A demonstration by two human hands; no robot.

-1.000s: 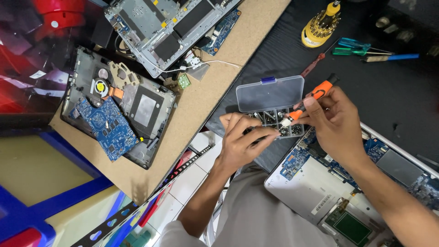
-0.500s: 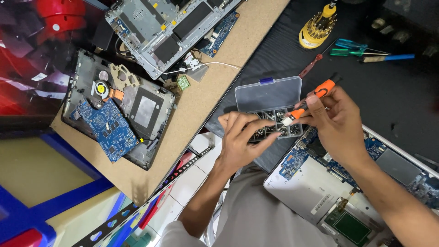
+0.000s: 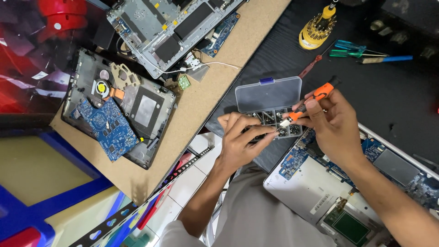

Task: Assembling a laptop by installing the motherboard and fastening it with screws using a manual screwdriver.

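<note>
My right hand (image 3: 336, 126) grips an orange-handled screwdriver (image 3: 313, 98), its tip pointing down-left at a small clear plastic compartment box (image 3: 270, 93) with its lid tipped open and screws in its cells. My left hand (image 3: 240, 139) rests at the box's near edge, fingertips pinched together right at the screwdriver tip; whether a screw sits between them is too small to tell. An opened laptop (image 3: 320, 183) with a blue circuit board showing lies under my right wrist.
A brown board (image 3: 201, 96) carries a disassembled laptop base with a blue circuit board (image 3: 107, 128) and a grey metal chassis (image 3: 169, 27). On the black mat (image 3: 393, 91) stand a yellow bit holder (image 3: 315, 29) and several loose screwdrivers (image 3: 361, 50).
My left hand's fingers have closed in toward the screwdriver tip over the box. The right hand and screwdriver have barely shifted.
</note>
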